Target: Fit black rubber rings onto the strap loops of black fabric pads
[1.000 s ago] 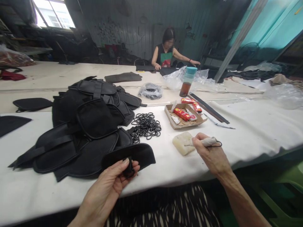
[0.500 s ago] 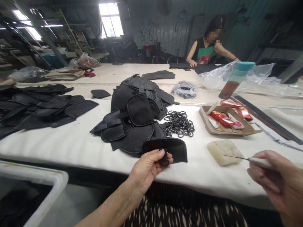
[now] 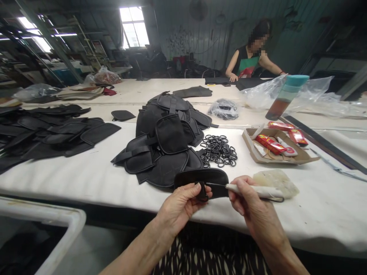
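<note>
Between the thumb and fingers of my left hand (image 3: 183, 202) is the folded black strap of a black padded piece (image 3: 215, 176), close to the table's front edge. My right hand (image 3: 252, 202) is closed around the pale handle of an awl (image 3: 258, 191). The awl's thin metal shaft points left and its tip reaches the strap; whether it has gone in I cannot tell. A yellowish wax block (image 3: 276, 181) lies behind my right hand, partly covered by it. Beyond the held piece are a heap of black D-rings (image 3: 219, 151) and a pile of similar black pieces (image 3: 163, 164).
A cardboard tray (image 3: 254, 152) with red boxes stands at the right, near a tilted bottle (image 3: 282, 99). More black pieces (image 3: 57, 131) cover the left side. A white bin (image 3: 77, 221) is at the lower left. Across the table, a person (image 3: 248, 63) handles dark material.
My right hand has moved left with the awl, from over the wax block to the strap. My left hand has kept its hold in nearly the same place.
</note>
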Demonstrator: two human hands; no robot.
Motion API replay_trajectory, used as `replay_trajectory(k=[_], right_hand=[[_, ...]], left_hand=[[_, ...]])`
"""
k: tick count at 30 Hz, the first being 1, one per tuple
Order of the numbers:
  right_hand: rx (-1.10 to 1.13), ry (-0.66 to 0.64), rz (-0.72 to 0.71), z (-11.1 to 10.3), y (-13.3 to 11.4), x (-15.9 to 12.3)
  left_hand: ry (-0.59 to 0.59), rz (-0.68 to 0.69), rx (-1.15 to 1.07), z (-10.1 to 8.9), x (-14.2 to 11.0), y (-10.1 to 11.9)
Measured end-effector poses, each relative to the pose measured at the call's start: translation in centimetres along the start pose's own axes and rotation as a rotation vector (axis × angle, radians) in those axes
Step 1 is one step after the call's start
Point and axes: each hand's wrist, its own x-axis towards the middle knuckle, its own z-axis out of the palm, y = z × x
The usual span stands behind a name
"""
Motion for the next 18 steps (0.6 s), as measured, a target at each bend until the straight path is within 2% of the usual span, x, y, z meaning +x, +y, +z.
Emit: replay_trajectory(k=[18], right_hand=[[-0.057,0.01,-0.025,0.46,1.11,0.36]], left_hand=[[-0.047,0.009,-0.042,-0.57,0.4,-0.28]])
